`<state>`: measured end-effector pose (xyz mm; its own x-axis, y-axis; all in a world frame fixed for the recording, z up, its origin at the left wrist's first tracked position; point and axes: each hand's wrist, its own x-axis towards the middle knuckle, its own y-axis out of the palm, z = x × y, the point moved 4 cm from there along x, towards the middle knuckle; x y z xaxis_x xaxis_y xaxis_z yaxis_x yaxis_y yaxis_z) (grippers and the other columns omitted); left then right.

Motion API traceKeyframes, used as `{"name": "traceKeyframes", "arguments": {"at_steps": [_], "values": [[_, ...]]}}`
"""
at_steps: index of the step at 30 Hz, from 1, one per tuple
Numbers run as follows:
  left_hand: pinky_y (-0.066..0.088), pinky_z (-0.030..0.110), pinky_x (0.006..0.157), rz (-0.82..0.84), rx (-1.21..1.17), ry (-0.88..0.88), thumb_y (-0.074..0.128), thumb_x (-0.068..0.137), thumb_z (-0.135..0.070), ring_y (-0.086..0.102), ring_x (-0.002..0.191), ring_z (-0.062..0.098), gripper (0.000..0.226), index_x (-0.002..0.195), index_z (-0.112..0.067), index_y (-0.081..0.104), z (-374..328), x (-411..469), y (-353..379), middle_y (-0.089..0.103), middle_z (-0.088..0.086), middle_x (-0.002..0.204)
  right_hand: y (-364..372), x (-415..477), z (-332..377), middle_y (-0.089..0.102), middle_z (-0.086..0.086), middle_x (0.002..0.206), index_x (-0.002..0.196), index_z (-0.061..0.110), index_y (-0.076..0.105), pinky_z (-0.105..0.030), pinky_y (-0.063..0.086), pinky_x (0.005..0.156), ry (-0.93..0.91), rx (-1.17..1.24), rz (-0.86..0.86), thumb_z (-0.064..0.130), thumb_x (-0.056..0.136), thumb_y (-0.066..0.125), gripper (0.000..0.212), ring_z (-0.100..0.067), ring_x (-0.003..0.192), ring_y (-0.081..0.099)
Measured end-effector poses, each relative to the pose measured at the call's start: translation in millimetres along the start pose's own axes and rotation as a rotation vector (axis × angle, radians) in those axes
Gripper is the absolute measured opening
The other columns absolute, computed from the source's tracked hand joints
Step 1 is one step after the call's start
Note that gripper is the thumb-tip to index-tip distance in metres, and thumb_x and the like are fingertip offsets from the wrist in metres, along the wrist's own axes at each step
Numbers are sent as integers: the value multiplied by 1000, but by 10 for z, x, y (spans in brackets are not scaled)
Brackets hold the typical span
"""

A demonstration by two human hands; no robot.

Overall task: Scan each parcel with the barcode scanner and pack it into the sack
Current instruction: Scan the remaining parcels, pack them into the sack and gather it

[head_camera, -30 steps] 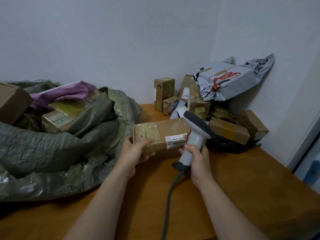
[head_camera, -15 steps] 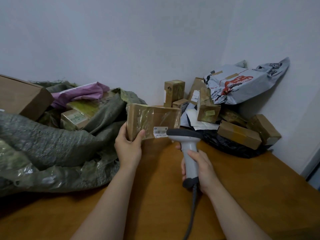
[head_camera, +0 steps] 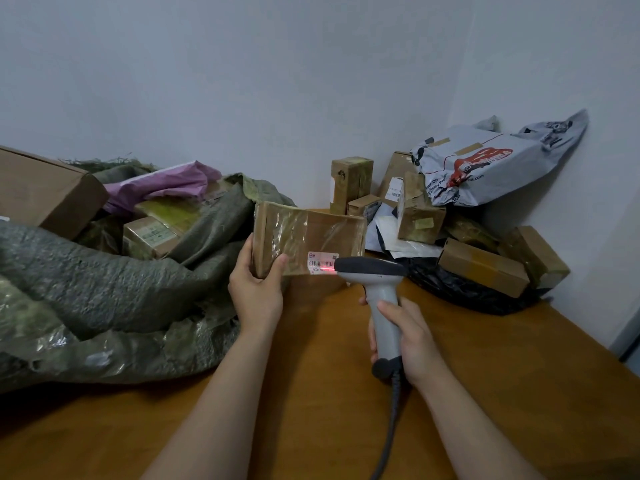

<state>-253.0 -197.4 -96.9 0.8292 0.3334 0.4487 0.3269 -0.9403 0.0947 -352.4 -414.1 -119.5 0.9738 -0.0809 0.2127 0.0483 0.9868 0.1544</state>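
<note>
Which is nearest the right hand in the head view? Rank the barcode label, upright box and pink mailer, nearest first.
1. Barcode label, just ahead of the right hand, under the scanner's beam.
2. Upright box, farther back by the wall.
3. Pink mailer, far left in the sack.

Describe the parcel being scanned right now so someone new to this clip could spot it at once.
On the wooden table, look between the green sack at left and the parcel pile in the corner. There the left hand holds up a flat brown box. Alone among the parcels, it has the red light of the scanner across its white label.
</note>
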Motion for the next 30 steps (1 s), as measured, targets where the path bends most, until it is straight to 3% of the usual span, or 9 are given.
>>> {"name": "traceKeyframes", "arguments": {"at_steps": [16,22,26,30], "values": [[53,40,109,-22,8,4,75,94,-22,60,128,3,67,155,-25,46,44,45,-25,62,-9,143,-11,-15,49,53,-17,58,110,0,64,-32,47,43,-63,-51,-6,35,88,59,42,-25,46,52],[53,41,108,-23,7,1,75,94,-22,60,128,4,67,155,-25,47,54,56,-26,62,-8,143,-12,-14,56,54,-16,58,109,1,65,-30,47,43,-69,-51,-6,45,82,65,51,-24,46,53],[53,42,109,-19,2,2,75,94,-21,61,128,5,66,154,-25,48,53,60,-27,63,-8,142,-14,-18,50,53,-15,58,108,2,66,-31,47,43,-66,-48,-3,38,86,62,43,-24,46,52],[55,45,105,-23,5,-19,75,94,-23,61,128,6,67,154,-28,47,63,73,-42,62,-10,142,-11,-18,54,53,-15,59,108,3,67,-31,47,44,-58,-46,-8,51,76,67,58,-22,48,54]]}}
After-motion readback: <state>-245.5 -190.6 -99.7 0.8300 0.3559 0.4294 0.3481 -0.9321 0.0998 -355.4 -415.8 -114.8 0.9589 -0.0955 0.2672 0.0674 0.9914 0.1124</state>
